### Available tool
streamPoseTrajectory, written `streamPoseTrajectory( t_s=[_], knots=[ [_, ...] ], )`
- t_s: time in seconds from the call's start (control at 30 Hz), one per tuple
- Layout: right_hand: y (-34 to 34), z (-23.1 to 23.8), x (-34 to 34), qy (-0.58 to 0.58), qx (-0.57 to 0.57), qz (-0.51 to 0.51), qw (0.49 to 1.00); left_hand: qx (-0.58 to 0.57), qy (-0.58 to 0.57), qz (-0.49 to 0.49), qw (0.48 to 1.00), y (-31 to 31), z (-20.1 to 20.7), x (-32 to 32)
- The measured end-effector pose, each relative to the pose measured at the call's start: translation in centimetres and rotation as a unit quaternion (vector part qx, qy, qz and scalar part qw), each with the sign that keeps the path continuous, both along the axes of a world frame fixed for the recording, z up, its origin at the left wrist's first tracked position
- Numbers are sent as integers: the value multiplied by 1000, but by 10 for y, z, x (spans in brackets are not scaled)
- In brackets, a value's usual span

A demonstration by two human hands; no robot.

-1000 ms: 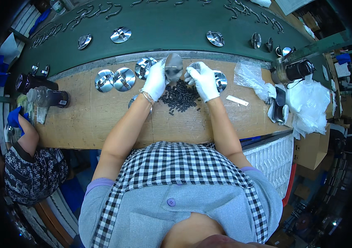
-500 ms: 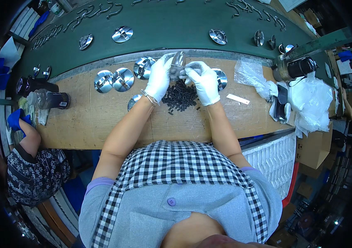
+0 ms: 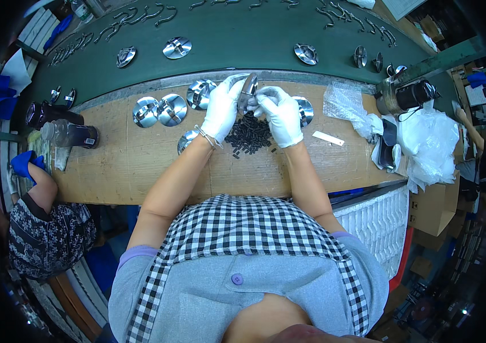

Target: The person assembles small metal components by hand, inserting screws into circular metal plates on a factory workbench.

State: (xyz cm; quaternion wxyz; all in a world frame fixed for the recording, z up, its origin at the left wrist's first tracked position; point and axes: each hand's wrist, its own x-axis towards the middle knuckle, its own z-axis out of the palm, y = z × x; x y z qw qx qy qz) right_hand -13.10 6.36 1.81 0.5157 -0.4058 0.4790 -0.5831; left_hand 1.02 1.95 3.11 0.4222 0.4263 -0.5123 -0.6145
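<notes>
I see that the shiny metal disc (image 3: 248,91) has just turned: a second ago it showed its broad, flat face, and now it stands almost on edge. The right hand (image 3: 284,114), which was a little way off, now has its fingers right up against the disc's right side. To me, that means the work is now on that side. The disc is silvery, round and thin, held up near the top middle of the frame, over the brown tabletop (image 3: 128,171). The left hand (image 3: 222,111), in a white glove, has its fingers clamped on the disc. The right fingers are bent in close, but I can't tell if they pinch anything. Little black pieces (image 3: 248,136) lie in a heap just below, and more shiny discs (image 3: 172,110) sit to the left.
</notes>
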Motion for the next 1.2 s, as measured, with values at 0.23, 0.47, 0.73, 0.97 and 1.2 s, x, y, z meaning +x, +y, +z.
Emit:
streamPoseTrajectory(
  t_s=[0.23, 0.47, 0.73, 0.97, 1.2],
  knots=[
    [1, 2, -3, -28, 10, 44, 999, -11, 3, 2, 1000, -1, -5, 0],
    [2, 0, -2, -65, 9, 50, 997, 4, -2, -24, 1000, 5, 11, 0],
    [3, -5, 2, -102, 13, 19, 995, -370, -260, -12, 892, -1, -8, 3],
    [6, -3, 3, -46, 8, -37, 998, -345, -216, 34, 913, -3, -18, -3],
    [10, 1, 8, 7, -23, -76, 997, -351, -218, 64, 909, -3, -21, -6]
  ],
)
